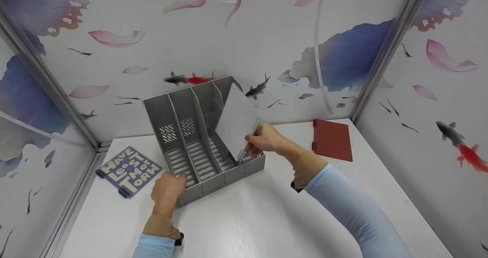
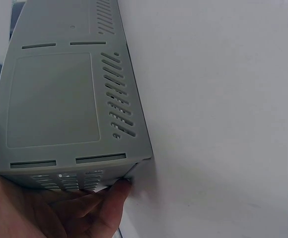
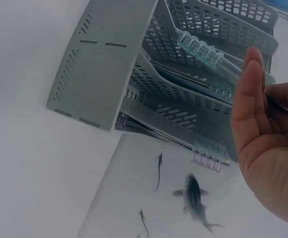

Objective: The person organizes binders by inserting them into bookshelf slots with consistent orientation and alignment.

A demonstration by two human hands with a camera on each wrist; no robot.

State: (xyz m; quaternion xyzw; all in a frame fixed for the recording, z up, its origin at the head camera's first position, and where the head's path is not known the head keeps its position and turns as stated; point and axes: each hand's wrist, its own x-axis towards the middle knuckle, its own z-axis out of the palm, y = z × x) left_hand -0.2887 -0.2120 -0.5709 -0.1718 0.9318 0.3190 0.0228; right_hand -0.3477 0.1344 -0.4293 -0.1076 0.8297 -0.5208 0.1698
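Observation:
A grey file organizer (image 1: 234,177) with several upright compartments stands on the table, set at an angle. My left hand (image 1: 167,189) grips its near left corner; the left wrist view shows fingers and thumb around the lower edge of the slotted grey side wall (image 2: 54,99). With my right hand (image 1: 267,138) I pinch a ring-bound notebook (image 1: 237,119) by its spiral edge. It is tilted, white side showing, partly inside the rightmost compartment. The right wrist view shows my right hand (image 3: 268,134) beside the compartments, with clear teal binder rings (image 3: 198,49) near the fingers.
A purple notebook with large lettering (image 1: 129,171) lies on the white table (image 1: 244,227) left of the organizer. A reddish-brown notebook (image 1: 333,140) lies at the right. Walls printed with fish and petals enclose the table at the back and sides.

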